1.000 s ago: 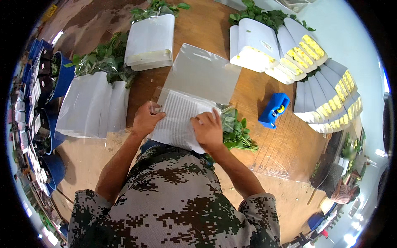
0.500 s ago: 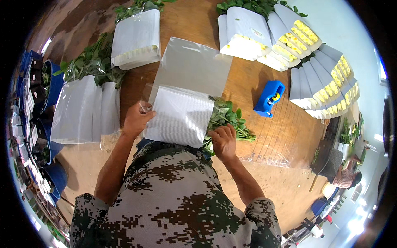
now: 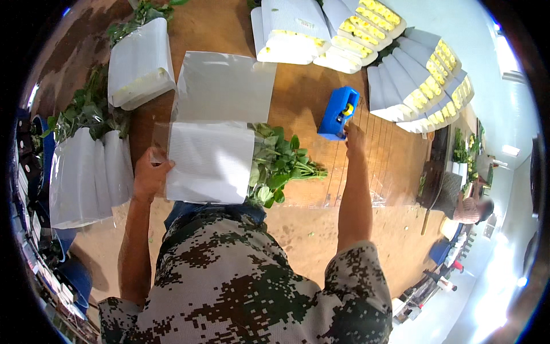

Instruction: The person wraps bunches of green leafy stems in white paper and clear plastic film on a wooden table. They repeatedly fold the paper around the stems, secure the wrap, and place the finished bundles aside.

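Observation:
A bouquet wrapped in a white corrugated sheet (image 3: 211,163) lies on the wooden table before me, its leafy green stems (image 3: 283,160) sticking out to the right. At its left edge, my left hand (image 3: 152,173) is closed, thumb and fingers pinching the clear plastic film around the wrap. My right hand (image 3: 355,140) reaches out to the front end of a blue tape dispenser (image 3: 333,117) holding a yellow-cored roll. Its fingers are bent together there; what they pinch is too small to make out. Beneath the bouquet, a flat clear sheet (image 3: 223,86) extends away from me.
Wrapped bouquets (image 3: 86,172) lie at the left, with another bundle (image 3: 140,66) beyond them. Rows of white-wrapped yellow flowers (image 3: 415,86) fan out at the far right, beside more bundles (image 3: 292,31). Past the table's right end is a person (image 3: 471,207).
My right hand has left the stems and moved right and away to the tape dispenser. My left hand still pinches the wrap's left edge. The whole view has shifted.

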A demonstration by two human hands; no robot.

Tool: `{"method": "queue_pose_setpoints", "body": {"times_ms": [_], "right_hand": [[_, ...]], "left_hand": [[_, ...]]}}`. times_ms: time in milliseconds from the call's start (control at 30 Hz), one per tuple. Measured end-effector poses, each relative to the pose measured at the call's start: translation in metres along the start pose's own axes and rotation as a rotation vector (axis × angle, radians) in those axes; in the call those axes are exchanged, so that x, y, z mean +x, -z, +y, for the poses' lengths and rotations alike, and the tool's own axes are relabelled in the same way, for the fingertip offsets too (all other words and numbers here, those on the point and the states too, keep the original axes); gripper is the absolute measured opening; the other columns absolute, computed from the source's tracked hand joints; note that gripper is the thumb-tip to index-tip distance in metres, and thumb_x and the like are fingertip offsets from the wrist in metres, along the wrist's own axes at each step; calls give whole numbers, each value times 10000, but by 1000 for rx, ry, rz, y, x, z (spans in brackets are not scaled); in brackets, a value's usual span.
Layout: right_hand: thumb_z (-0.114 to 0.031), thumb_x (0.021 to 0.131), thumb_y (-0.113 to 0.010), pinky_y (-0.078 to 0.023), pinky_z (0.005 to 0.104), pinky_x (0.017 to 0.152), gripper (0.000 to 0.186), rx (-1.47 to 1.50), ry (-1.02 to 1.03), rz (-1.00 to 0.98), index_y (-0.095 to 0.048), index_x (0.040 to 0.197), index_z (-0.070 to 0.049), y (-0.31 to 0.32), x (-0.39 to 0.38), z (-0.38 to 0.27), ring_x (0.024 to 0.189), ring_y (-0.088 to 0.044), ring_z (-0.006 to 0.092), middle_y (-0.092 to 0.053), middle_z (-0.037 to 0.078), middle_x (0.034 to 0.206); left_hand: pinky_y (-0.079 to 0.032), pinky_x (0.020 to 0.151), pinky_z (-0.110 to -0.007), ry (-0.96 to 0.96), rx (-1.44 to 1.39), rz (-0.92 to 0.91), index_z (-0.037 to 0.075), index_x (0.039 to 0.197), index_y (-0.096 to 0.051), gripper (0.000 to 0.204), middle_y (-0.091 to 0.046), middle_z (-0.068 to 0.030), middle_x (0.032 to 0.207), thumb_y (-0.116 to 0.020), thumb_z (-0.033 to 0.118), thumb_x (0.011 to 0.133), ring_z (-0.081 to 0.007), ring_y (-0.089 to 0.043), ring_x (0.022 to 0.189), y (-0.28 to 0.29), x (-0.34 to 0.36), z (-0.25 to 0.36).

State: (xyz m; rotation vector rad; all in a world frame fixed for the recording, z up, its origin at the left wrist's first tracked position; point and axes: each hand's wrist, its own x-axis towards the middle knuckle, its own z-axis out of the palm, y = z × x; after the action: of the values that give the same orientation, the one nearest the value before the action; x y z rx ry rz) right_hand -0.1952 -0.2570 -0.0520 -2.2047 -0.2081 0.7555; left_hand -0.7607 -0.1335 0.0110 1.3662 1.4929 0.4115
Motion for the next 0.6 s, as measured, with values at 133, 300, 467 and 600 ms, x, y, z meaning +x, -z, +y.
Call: {"method": "queue_pose_setpoints", "body": {"times_ms": [133, 300, 467, 600], "right_hand": [[-287, 887, -651, -341, 429, 928, 210, 96, -278, -141, -680, 1013, -122, -2, 7, -4, 949, -514, 154, -663, -15, 947], [-188, 894, -658, -473, 348, 802, 142, 306, -269, -148, -682, 980, -78, 23, -9, -5, 820, -591, 149, -648, 11, 795], [-145, 934, -614, -570, 288, 614, 157, 484, -292, -272, -656, 971, 2, 5, -38, 28, 632, -612, 151, -611, 34, 729], [-254, 817, -706, -560, 406, 634, 258, -809, 180, -72, -674, 859, -2, 4, 20, 90, 690, -663, 238, -663, 140, 769]], "left_hand": [[-492, 768, -294, 72, -126, -10, -1, 1120, -598, 395, -649, -70, 949, -742, 63, 758, -155, -603, 849, 1, 0, -9], [-502, 753, -284, 78, -142, -6, 7, 1171, -586, 438, -650, -67, 960, -751, 82, 773, -150, -605, 840, 1, 1, -12], [-521, 742, -299, -18, -111, 0, 1, 1178, -592, 434, -664, -81, 1001, -748, 95, 784, -161, -628, 863, 6, 5, -36], [-529, 769, -310, 97, 15, -51, 9, 1248, -555, 499, -671, -115, 1026, -739, 112, 796, -193, -647, 893, 0, 1, 3]]}}
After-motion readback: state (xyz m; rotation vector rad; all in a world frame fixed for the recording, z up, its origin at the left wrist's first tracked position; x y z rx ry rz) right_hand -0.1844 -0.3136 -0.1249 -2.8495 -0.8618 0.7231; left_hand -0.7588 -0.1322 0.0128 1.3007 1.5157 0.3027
